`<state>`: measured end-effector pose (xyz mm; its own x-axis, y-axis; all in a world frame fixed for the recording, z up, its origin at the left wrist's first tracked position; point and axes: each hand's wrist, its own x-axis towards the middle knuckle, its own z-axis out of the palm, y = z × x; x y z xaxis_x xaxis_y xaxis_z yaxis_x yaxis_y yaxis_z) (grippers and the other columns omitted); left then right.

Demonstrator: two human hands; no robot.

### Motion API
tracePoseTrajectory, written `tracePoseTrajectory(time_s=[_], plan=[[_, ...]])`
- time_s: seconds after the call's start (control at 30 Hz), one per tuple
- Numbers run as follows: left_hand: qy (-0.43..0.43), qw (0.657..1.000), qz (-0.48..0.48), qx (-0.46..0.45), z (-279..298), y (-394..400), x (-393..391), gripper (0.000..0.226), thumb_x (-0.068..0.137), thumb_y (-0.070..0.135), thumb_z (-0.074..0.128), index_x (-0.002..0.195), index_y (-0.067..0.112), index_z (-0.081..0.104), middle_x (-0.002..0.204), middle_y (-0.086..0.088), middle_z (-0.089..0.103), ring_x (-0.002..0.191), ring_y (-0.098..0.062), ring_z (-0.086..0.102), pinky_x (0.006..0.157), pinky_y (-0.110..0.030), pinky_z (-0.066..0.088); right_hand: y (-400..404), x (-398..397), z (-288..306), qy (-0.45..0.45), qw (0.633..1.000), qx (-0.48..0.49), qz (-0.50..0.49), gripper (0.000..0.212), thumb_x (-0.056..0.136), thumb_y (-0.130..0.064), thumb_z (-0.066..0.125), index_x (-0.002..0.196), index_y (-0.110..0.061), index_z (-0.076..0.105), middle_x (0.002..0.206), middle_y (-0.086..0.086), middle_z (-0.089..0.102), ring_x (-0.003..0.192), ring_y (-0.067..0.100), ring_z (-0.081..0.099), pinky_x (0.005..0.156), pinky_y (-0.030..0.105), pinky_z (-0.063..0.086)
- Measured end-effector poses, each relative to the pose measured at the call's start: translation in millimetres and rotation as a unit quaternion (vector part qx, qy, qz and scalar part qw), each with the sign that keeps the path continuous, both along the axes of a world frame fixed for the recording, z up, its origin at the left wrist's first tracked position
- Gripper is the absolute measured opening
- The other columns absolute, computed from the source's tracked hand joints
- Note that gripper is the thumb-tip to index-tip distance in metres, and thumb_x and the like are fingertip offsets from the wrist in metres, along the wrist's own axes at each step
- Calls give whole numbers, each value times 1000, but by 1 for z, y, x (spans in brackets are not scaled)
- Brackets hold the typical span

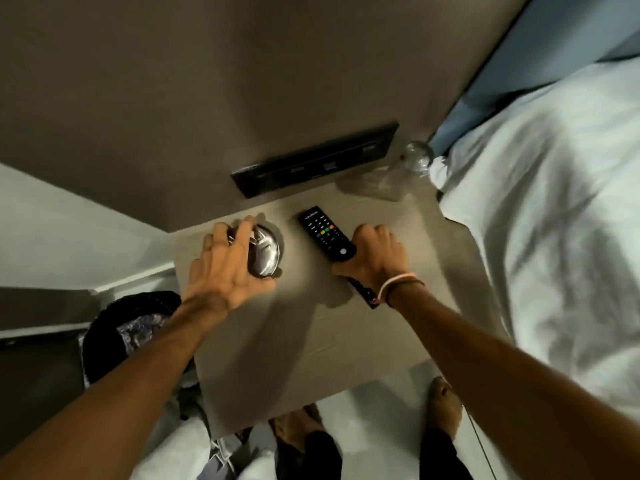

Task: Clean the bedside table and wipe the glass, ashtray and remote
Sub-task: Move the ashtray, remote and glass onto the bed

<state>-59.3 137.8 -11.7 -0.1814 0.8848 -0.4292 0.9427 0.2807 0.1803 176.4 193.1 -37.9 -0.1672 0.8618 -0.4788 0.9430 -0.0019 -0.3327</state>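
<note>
On the grey-brown bedside table (304,341) my left hand (225,268) grips a shiny metal ashtray (265,252) at the table's far left. My right hand (374,261) is closed around the near part of a black remote (325,232) with coloured buttons. The remote's near tip (363,292) shows under my wrist. A clear glass (414,161) stands at the far right corner next to the bed.
A black switch panel (315,161) is set in the wall behind the table. White bedding (554,220) lies to the right. A bin with a black liner (131,334) stands left of the table. My bare feet (445,407) are below the table's near edge.
</note>
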Motion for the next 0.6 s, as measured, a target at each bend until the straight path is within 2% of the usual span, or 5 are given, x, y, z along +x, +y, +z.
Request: tracePoseTrajectory(time_s=[0.17,0.3,0.4,0.47,0.6], plan=[[21,992,-109,66,69,40,69,113,51,53,88,145,34,27,133,-15,37,119,-43,47,82,-60,52,-37,71,62,88,985,23,-150,51,67,-56,77,93,-13,68,90,10,67,79,27,54,63,34,42],[-9,961,-221,165,129,80,183,109,49,55,87,142,35,34,131,-15,43,116,-44,51,77,-62,53,-63,185,128,120,929,126,-328,50,60,-60,74,75,-13,66,65,1,65,65,27,62,57,37,50],[-43,921,-308,233,157,99,282,107,52,58,85,144,31,39,128,-17,46,108,-44,54,78,-59,53,-88,271,161,91,856,176,-477,55,54,-71,69,79,-22,67,73,-6,72,75,20,70,65,38,56],[-65,890,-372,257,167,105,358,104,57,70,70,147,32,37,127,-16,48,104,-41,55,84,-54,51,-110,328,173,64,801,207,-559,54,53,-74,67,78,-26,64,70,-11,69,72,15,68,63,35,55],[-111,828,-483,262,168,79,518,103,61,75,60,151,33,34,125,-15,52,106,-35,56,86,-48,48,-173,433,172,34,673,234,-701,49,56,-72,71,80,-31,61,70,-17,64,67,6,60,53,21,33]])
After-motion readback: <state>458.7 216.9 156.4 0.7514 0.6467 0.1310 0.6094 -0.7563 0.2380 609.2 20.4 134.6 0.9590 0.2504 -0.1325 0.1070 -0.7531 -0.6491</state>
